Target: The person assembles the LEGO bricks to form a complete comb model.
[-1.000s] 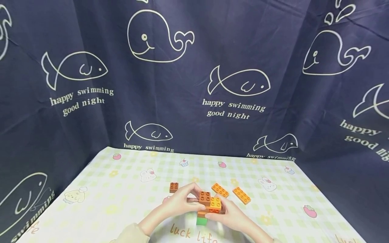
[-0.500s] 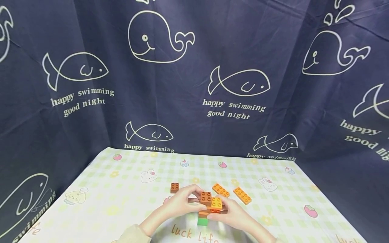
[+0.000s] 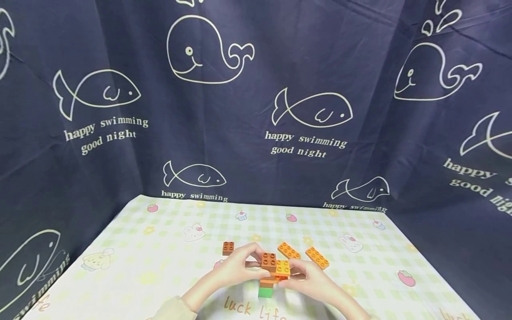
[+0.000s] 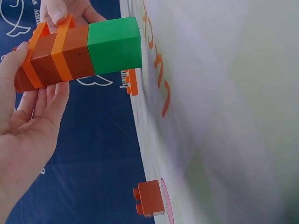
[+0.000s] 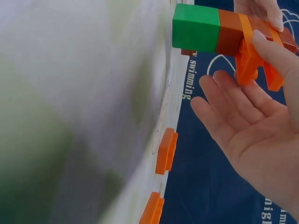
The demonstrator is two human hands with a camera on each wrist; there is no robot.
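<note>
A tower of toy building bricks stands upright at the table's front, with a green brick (image 3: pixel 265 292) at its foot. Above that alternate brown bricks and two orange plates that jut to the right; a brown brick (image 3: pixel 269 259) tops it. My left hand (image 3: pixel 236 268) grips the upper tower, thumb in front and fingers behind. At the jutting ends, my right hand (image 3: pixel 310 279) has its thumb tip right at the lower orange plate (image 5: pixel 247 63), its other fingers extended with the palm spread. The upper orange plate (image 3: pixel 283 267) shows its studs.
One loose brown brick (image 3: pixel 228 248) lies behind my left hand. Two loose orange plates, the left one (image 3: pixel 289 250) and the right one (image 3: pixel 317 258), lie beyond my right hand. A checked cloth (image 3: pixel 144 240) covers the table; a dark blue curtain (image 3: pixel 248 146) hangs behind.
My right hand has drawn slightly to the right, off its closer hold around the jutting plates. My left hand keeps its grip and the tower stays in place.
</note>
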